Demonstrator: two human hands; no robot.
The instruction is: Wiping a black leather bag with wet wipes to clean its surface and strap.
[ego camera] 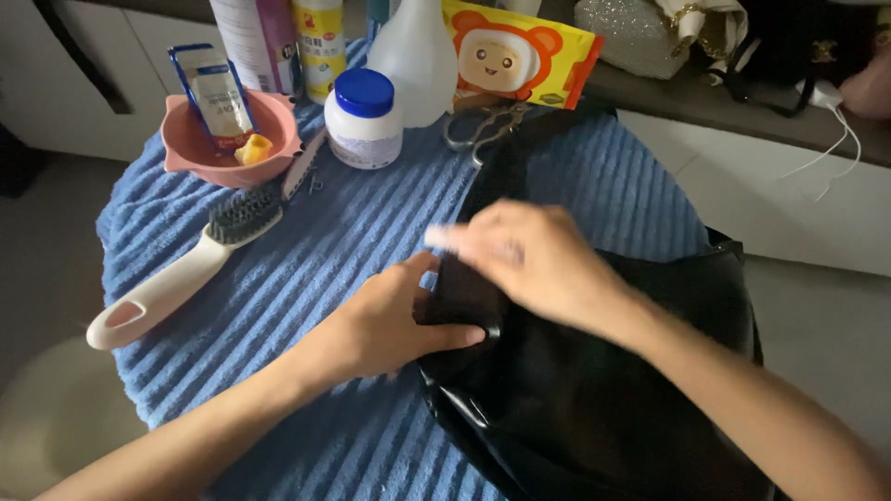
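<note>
A glossy black leather bag (594, 399) lies on a blue ribbed towel (306, 278), its strap running up toward metal rings (478, 130). My left hand (390, 325) presses on the bag's upper left edge, thumb laid across the black surface. My right hand (524, 255) is blurred above the bag and pinches a small white piece, perhaps a wipe or pad (445, 237), against the leather.
At the back left sit a white-handled brush (181, 269), a pink bowl (186, 144) with a sachet and yellow bit, a blue-capped white jar (364, 116), a clear bottle (415, 60) and an orange wipes pack (520, 56). A dark counter (742, 102) runs behind.
</note>
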